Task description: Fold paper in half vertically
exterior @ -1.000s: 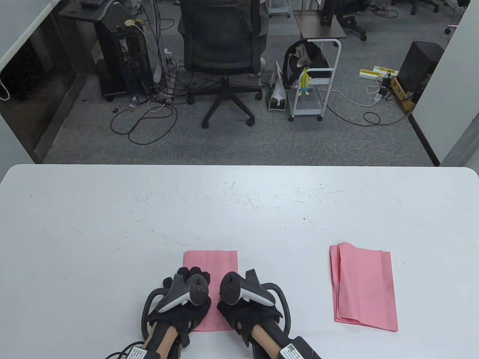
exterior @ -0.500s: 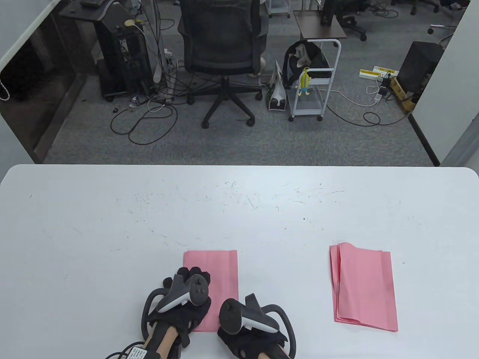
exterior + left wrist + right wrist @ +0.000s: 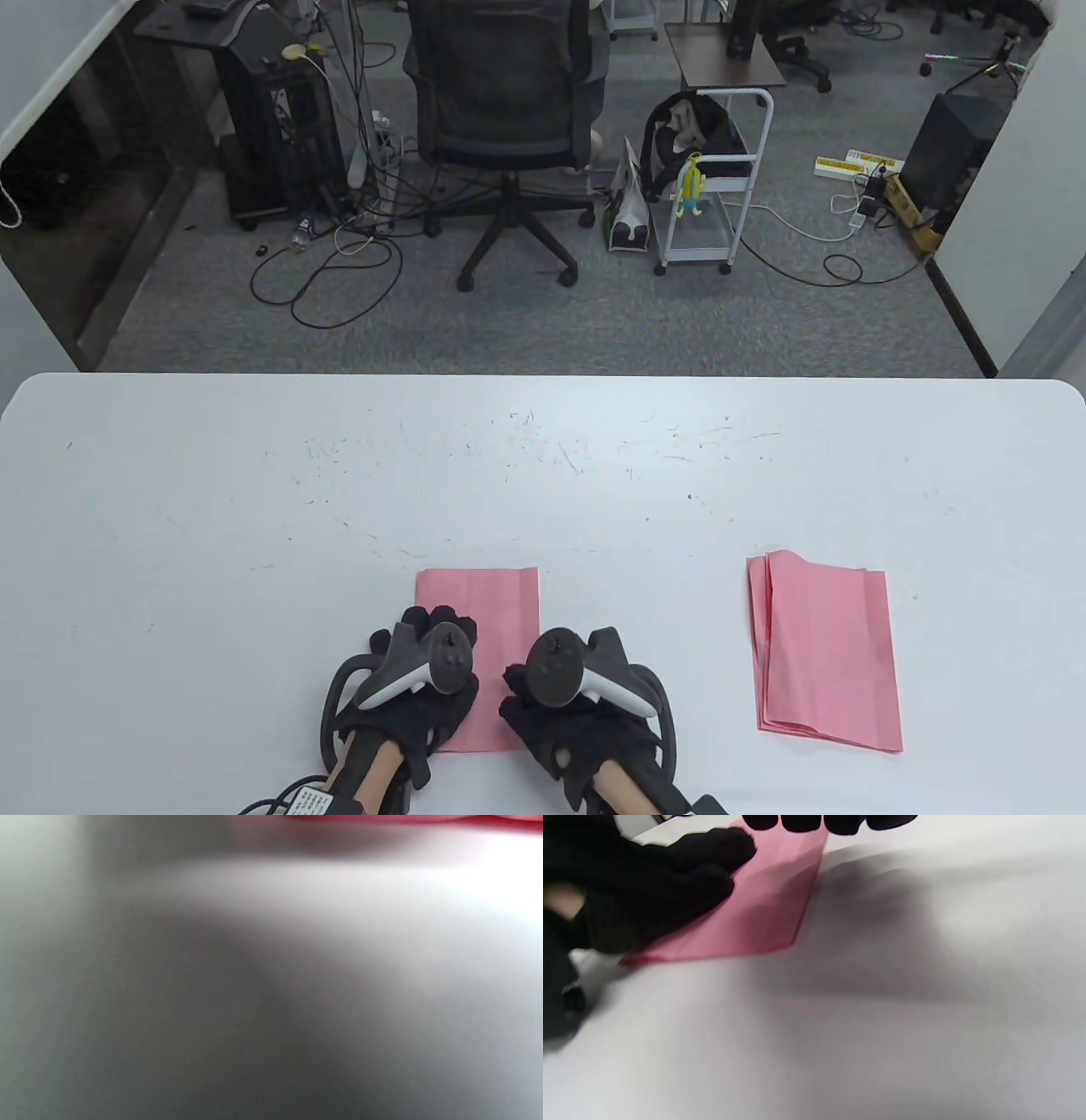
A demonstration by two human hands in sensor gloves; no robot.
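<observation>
A pink paper (image 3: 496, 607), folded into a narrow upright rectangle, lies flat near the table's front edge. My left hand (image 3: 437, 626) rests flat on its left half, fingers pointing away from me. My right hand (image 3: 528, 679) lies at the paper's right edge near its front corner, its fingers mostly hidden under the tracker. In the right wrist view the paper (image 3: 763, 912) lies flat, with the left hand (image 3: 670, 882) pressing on it and my right fingertips (image 3: 801, 821) over its far right edge. The left wrist view is blurred, with only a pink strip (image 3: 403, 818) along the top.
A stack of pink sheets (image 3: 827, 654) lies to the right on the white table (image 3: 543, 475). Beyond the table's far edge, an office chair (image 3: 505, 102) and a small white cart (image 3: 708, 195) stand on the floor.
My right hand slid back toward me along the paper's right edge, then moved forward again, ending slightly further right. The left hand and the paper stayed still.
</observation>
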